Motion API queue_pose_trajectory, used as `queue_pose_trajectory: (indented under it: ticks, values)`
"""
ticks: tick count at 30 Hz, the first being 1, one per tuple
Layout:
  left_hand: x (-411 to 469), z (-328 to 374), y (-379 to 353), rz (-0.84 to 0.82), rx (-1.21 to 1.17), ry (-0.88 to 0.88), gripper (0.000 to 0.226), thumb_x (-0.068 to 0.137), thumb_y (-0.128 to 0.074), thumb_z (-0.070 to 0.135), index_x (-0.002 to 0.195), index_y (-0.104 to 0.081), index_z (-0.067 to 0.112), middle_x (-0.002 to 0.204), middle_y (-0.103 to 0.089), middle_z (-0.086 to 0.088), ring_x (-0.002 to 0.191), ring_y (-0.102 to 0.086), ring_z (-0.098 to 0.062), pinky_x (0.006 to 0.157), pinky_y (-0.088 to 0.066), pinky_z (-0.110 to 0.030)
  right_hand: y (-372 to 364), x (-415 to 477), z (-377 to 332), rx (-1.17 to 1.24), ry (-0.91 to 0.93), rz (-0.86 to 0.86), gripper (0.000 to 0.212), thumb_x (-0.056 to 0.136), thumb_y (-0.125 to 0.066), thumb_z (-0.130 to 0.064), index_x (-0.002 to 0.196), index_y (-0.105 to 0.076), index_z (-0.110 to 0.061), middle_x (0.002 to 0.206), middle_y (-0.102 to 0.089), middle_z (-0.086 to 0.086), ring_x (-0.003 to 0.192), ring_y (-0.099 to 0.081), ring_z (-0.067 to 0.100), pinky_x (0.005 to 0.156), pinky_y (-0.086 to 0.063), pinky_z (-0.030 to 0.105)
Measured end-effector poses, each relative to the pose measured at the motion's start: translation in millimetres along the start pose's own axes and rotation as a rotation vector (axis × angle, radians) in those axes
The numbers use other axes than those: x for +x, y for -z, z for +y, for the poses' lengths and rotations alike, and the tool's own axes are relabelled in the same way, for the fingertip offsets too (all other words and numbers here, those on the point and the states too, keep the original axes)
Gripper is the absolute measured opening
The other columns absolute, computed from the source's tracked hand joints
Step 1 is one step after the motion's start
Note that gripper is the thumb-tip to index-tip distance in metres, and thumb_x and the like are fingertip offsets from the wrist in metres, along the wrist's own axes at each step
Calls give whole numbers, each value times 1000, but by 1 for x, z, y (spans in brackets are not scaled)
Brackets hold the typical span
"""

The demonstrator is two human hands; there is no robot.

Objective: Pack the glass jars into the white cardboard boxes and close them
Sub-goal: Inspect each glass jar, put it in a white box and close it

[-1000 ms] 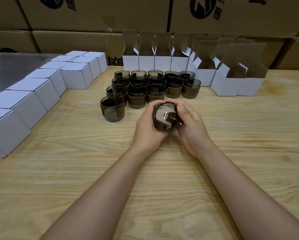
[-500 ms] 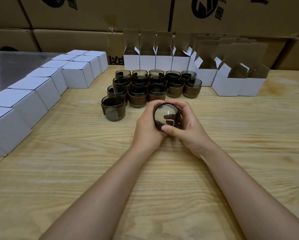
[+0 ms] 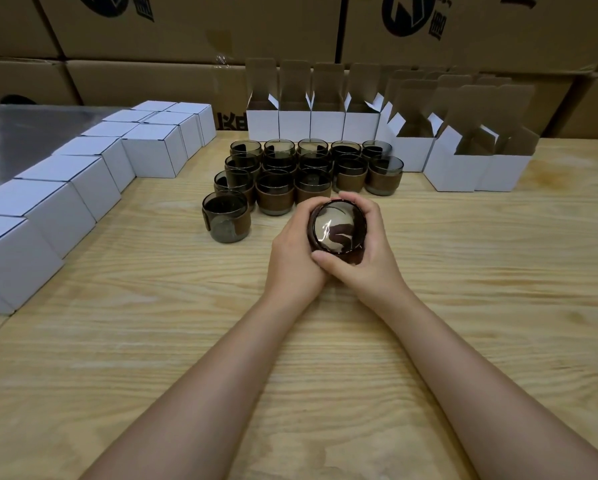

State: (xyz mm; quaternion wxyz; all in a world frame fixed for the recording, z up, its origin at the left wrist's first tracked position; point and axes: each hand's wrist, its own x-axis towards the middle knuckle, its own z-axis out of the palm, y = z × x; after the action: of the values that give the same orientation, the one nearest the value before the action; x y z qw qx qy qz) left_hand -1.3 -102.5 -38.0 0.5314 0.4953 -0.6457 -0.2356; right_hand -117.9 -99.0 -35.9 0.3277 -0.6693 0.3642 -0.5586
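Both hands are wrapping around one glass jar [image 3: 337,232], holding it just above the desk [image 3: 152,341] with its mouth tipped toward the person. The left hand [image 3: 295,256] is cupping the jar's left side, fingers curled over the far rim, and the right hand [image 3: 366,258] is closing on the right side. Compared with a second ago, the right thumb is now lying across the jar's near lower edge and overlapping the left hand, and the jar is showing a slightly different face, so the person seems to be turning it over in the hands, probably looking it over or settling its brown sleeve before boxing it. Nothing is packed from this jar yet.

Just beyond the hands, the other jars [image 3: 308,171] are standing in a tight cluster, the nearest ones close to the knuckles, so a forward push is risking a knock. One jar [image 3: 225,216] is standing apart at the left front. Behind and to the right, the open boxes [image 3: 453,168] are waiting with flaps up; the right-hand ones look the easiest reach, across bare wood. Closed boxes [image 3: 83,188] are lining the left edge of the desk, narrowing the room there. The near part of the desk is offering plenty of free space.
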Motion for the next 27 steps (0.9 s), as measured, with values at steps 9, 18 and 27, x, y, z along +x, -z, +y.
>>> queue_pose_trajectory:
  ticks: [9, 18, 27]
  values:
    - [1, -3, -1, -125, -83, 70, 94, 73, -81, 30, 146, -23, 41, 121, -60, 9, 104, -60, 2, 90, -48, -21, 6, 6, 6, 140, -246, 249, 39, 79, -76, -24, 110, -53, -20, 92, -68, -8, 85, -68, 2, 73, -54, 21]
    - [-3, 1, 4, -218, -198, 3, 106, 69, -85, 13, 150, -20, 33, 140, -40, 18, 129, -45, 0, 103, -45, -25, 1, 9, -1, 311, -460, 221, 54, 77, -56, -57, 100, -69, -11, 94, -75, 9, 89, -72, 23, 70, -58, 35]
    - [-5, 5, 1, -118, -150, -147, 82, 62, -85, 15, 131, -46, 33, 137, -51, 11, 124, -51, -3, 104, -42, -24, 5, 11, -3, 336, -520, 103, 54, 98, -31, -52, 80, -78, -31, 94, -76, 0, 95, -70, 12, 82, -51, 27]
